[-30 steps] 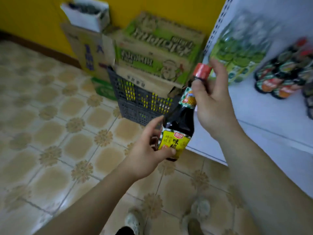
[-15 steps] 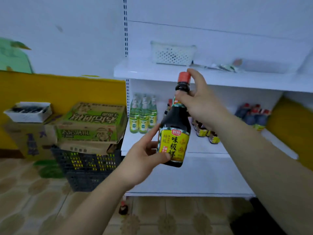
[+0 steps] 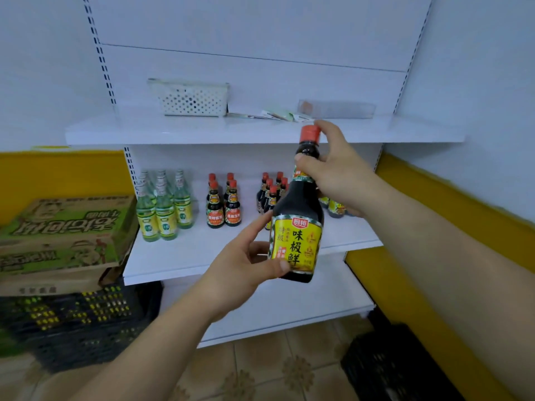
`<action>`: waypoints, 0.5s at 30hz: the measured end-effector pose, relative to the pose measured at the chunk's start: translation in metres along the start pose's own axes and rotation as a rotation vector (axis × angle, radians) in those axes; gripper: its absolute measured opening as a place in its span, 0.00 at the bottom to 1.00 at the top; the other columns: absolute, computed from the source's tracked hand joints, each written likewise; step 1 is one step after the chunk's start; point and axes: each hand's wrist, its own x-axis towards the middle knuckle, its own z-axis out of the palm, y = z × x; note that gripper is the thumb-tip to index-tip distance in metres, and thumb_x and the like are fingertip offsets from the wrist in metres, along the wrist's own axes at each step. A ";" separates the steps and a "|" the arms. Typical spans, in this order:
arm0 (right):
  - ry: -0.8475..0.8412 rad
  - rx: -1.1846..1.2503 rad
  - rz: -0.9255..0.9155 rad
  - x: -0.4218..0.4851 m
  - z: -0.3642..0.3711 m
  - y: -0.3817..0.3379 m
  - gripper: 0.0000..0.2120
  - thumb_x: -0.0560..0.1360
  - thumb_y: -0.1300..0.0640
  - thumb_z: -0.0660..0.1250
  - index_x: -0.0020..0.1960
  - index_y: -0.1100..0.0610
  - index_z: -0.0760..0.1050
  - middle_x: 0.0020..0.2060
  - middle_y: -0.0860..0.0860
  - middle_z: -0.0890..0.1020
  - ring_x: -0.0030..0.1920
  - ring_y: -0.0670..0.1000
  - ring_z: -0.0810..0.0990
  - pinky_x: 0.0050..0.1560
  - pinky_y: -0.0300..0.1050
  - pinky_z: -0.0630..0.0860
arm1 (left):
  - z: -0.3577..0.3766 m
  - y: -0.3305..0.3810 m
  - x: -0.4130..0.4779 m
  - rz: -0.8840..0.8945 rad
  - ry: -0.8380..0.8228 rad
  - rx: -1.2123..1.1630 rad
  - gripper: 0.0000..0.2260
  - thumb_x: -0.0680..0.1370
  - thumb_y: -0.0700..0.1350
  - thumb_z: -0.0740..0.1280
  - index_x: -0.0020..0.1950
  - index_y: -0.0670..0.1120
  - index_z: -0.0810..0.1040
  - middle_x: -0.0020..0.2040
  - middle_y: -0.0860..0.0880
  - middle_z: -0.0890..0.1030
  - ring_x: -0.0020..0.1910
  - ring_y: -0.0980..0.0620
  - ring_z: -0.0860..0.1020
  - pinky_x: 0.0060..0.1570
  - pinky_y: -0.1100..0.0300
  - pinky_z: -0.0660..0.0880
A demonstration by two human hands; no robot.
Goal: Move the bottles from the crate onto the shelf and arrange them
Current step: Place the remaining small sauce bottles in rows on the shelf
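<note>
soy sauce bottle [image 3: 298, 215], dark with a red cap and a yellow label, is held upright in the air in front of the middle shelf [image 3: 202, 256], not yet set down. the right hand [image 3: 338, 172] wraps the neck just under the cap, seemingly taking the weight. the left hand [image 3: 246, 261] pinches the lower label between thumb and fingers, likely to steady the bottle and face the label forward. green glass bottles [image 3: 162, 209] and small dark sauce bottles [image 3: 223, 206] stand in rows on the shelf, labels outward. a black crate [image 3: 81, 319] sits on the floor at left under cardboard cartons [image 3: 63, 227].
</note>
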 end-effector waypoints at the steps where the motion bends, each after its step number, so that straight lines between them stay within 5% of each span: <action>1: -0.008 -0.008 0.010 0.003 -0.001 0.008 0.31 0.77 0.55 0.64 0.74 0.40 0.53 0.56 0.55 0.77 0.47 0.52 0.80 0.42 0.46 0.77 | 0.002 -0.007 0.006 -0.018 -0.002 0.016 0.32 0.71 0.35 0.72 0.59 0.70 0.66 0.53 0.43 0.82 0.50 0.48 0.83 0.59 0.50 0.75; 3: -0.034 -0.035 0.026 0.011 0.005 0.027 0.31 0.78 0.56 0.63 0.74 0.40 0.50 0.55 0.54 0.76 0.44 0.51 0.78 0.37 0.43 0.73 | 0.002 -0.023 0.020 -0.063 -0.014 0.050 0.33 0.73 0.34 0.70 0.62 0.69 0.64 0.53 0.45 0.81 0.50 0.50 0.82 0.58 0.52 0.76; 8: -0.057 -0.119 0.068 0.041 0.037 0.081 0.30 0.78 0.57 0.63 0.73 0.43 0.51 0.56 0.54 0.76 0.49 0.53 0.79 0.51 0.49 0.77 | -0.010 -0.084 0.067 -0.157 -0.037 0.106 0.36 0.74 0.34 0.70 0.65 0.68 0.58 0.55 0.47 0.79 0.51 0.52 0.81 0.52 0.56 0.78; 12: -0.101 -0.122 0.090 0.080 0.063 0.124 0.31 0.76 0.59 0.67 0.71 0.44 0.56 0.55 0.52 0.77 0.50 0.51 0.79 0.48 0.45 0.78 | -0.030 -0.135 0.116 -0.252 -0.053 0.151 0.42 0.72 0.34 0.71 0.75 0.59 0.52 0.57 0.50 0.77 0.53 0.54 0.80 0.51 0.58 0.79; 15: -0.115 -0.113 0.131 0.110 0.075 0.152 0.32 0.73 0.60 0.69 0.70 0.42 0.58 0.56 0.52 0.79 0.53 0.53 0.80 0.56 0.53 0.78 | -0.047 -0.164 0.155 -0.295 -0.033 0.207 0.42 0.70 0.35 0.73 0.76 0.56 0.54 0.60 0.49 0.75 0.54 0.52 0.79 0.54 0.52 0.79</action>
